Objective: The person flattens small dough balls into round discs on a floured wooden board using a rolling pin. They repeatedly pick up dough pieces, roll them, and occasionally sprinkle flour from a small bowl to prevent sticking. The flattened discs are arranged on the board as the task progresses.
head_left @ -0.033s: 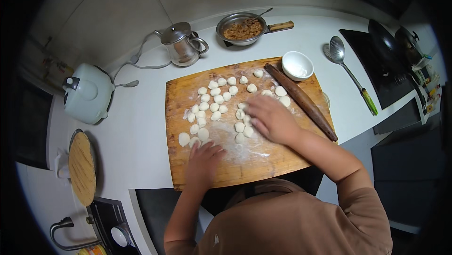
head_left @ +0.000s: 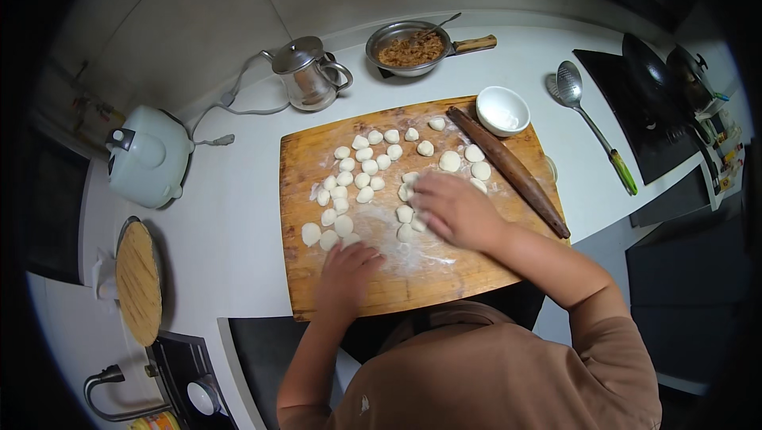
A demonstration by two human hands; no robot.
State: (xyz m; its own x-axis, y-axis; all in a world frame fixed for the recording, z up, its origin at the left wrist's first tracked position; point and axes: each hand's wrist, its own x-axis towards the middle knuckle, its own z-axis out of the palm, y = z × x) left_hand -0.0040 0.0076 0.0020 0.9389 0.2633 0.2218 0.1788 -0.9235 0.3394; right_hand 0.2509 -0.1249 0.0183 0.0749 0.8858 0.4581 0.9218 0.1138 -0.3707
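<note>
Small white dough pieces [head_left: 369, 167] lie in several loose rows on a floured wooden board [head_left: 413, 287]. My left hand [head_left: 349, 271] is low at the board's left side, fingers stretched out, their tips touching or just over the flattened dough pieces [head_left: 344, 225] there. Farther right, my right hand [head_left: 460, 208] reaches palm down over a cluster of dough pieces [head_left: 405, 214]. Its fingers are extended and cover part of the cluster; fingertip contact is partly hidden. Beyond it are a few flattened rounds [head_left: 450, 161]. A dark tapered rolling pin [head_left: 512, 172] lies along the board's right side.
A white bowl [head_left: 502, 111] stands at the board's far right corner. Behind are a pan [head_left: 408, 49] of brown filling with a spoon and a steel kettle [head_left: 309, 81]. A slotted spoon [head_left: 570, 85] lies right; a rice cooker [head_left: 149, 159] and round straw-coloured lid [head_left: 138, 283] stand left.
My right hand has shifted slightly down and left, uncovering more of the flattened rounds beyond it. My left hand has moved a little to the right. The dough pieces look unmoved.
</note>
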